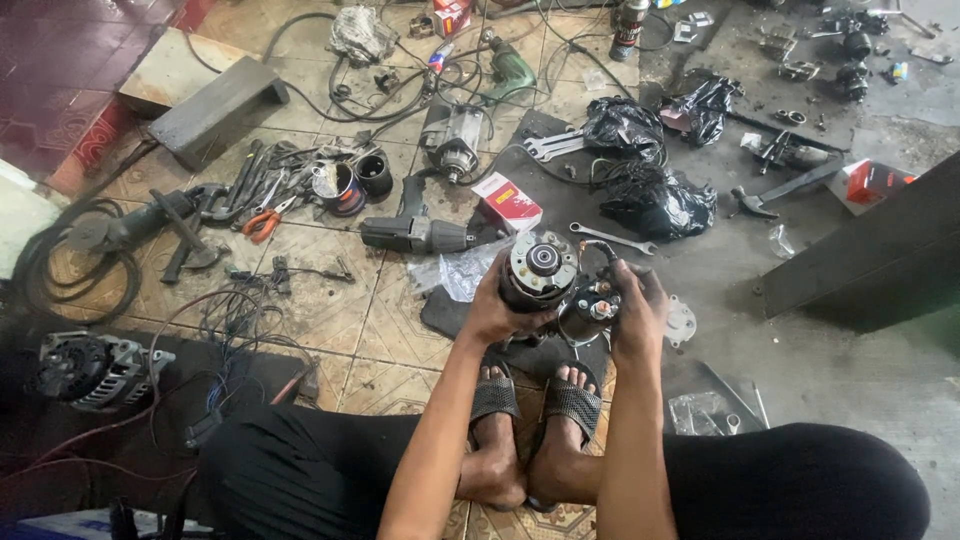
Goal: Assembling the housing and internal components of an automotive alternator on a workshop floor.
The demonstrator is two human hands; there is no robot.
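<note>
I sit on the floor and hold a starter motor (541,268) up in front of me with both hands. My left hand (492,308) wraps the round metal body from the left side. My right hand (638,310) grips the smaller dark solenoid part (592,308) on the right. The motor's circular end cap faces the camera. My sandalled feet (535,420) rest on the tiles right below the motor.
Tools lie scattered on the tiled floor: an impact wrench (415,234), orange pliers (262,223), spanners (612,238), an angle grinder (130,228), a green drill (508,70). An alternator (95,370) sits at left. Black plastic bags (640,165), small boxes and cables lie beyond.
</note>
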